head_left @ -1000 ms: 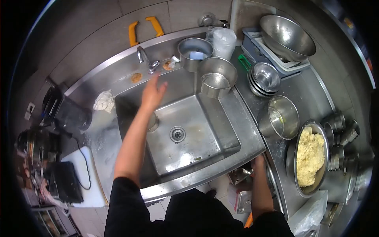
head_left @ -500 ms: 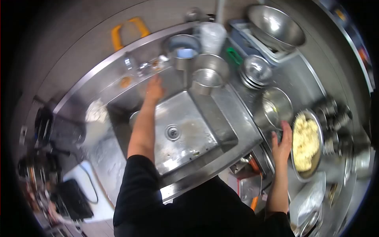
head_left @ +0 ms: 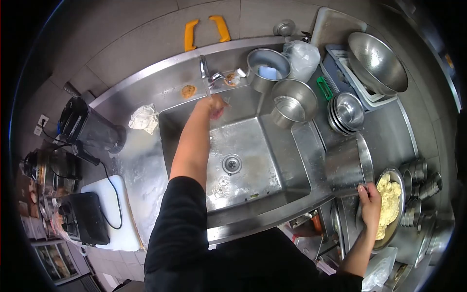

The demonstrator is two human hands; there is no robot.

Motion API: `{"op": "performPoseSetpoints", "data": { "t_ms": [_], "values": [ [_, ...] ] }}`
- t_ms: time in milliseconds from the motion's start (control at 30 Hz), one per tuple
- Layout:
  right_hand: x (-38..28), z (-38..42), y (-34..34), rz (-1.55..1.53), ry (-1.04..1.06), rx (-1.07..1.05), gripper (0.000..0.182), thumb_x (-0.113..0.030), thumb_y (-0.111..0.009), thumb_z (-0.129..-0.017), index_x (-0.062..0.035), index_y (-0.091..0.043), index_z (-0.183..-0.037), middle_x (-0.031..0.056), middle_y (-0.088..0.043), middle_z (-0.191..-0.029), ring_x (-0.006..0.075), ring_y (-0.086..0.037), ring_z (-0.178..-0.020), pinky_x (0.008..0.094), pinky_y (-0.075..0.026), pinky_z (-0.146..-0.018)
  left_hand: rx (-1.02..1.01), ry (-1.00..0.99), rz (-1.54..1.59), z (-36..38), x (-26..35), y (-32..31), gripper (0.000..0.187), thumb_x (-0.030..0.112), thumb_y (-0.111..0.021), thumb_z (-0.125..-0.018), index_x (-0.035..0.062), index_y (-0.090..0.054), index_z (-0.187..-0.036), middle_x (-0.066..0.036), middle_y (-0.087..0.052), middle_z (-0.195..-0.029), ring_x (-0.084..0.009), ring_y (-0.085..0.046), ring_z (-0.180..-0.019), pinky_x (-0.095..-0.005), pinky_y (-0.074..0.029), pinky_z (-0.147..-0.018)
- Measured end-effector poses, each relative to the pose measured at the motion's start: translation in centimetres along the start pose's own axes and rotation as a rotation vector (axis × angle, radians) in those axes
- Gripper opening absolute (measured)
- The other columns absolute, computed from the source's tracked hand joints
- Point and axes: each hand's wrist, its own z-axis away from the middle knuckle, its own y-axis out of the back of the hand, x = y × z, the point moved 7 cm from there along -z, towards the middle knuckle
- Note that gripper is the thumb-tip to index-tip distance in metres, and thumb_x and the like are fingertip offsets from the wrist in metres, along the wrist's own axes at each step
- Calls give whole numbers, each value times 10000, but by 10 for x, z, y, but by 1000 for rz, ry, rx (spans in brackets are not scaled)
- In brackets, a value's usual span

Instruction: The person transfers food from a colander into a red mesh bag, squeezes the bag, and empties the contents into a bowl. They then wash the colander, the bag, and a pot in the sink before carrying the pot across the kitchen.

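Observation:
My left hand is over the back of the steel sink, under the tap, where a thin stream of water runs onto it. Its thumb stands apart from the other fingers, and I see nothing held. At the right, my right hand grips the rim of a steel pot. This pot is tilted on its side, its mouth turned to the right and its inside mostly hidden. Right beside that hand is an oval metal bowl of yellow, lumpy food.
Two more pots, one grey and one steel, stand at the sink's back right corner. Stacked bowls and a large bowl are further right. A white cloth, blender jug and cutting board lie left.
My right hand has closed on the steel pot's rim, and the pot has tipped onto its side. My left hand has come under the tap's stream. The whole view has shifted.

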Motion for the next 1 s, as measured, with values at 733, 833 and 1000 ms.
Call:
{"op": "performPoseSetpoints", "data": {
  "t_ms": [733, 833, 1000],
  "values": [
    [-250, -180, -543, 571, 564, -771, 656, -661, -624, -812, -90, -674, -1131, 126, -686, -1124, 300, -647, -1031, 408, -500, -877, 779, -386, 397, 184, -201, 10, 210, 183, -606, -916, 31, -676, -1043, -160, -706, -945, -312, -682, -868, -358, -519, -782],
    [-253, -195, -552, 334, 441, -680, 600, -615, -603, -852, -64, -672, -1081, 104, -703, -997, 264, -673, -873, 413, -530, -743, 854, -303, 469, 217, -197, -8, 217, 176, -578, -945, 27, -670, -1074, -168, -694, -1039, -328, -667, -946, -369, -511, -834],
    [-208, -174, -506, -157, -5, -687, 458, -524, -611, -895, -79, -665, -986, 24, -605, -747, 127, -555, -580, 283, -442, -425, 1087, -650, 40, 235, -93, -14, 379, 277, -504, -1000, 9, -586, -1256, -173, -573, -1328, -351, -494, -1283, -464, -342, -1099]
  ]
}}
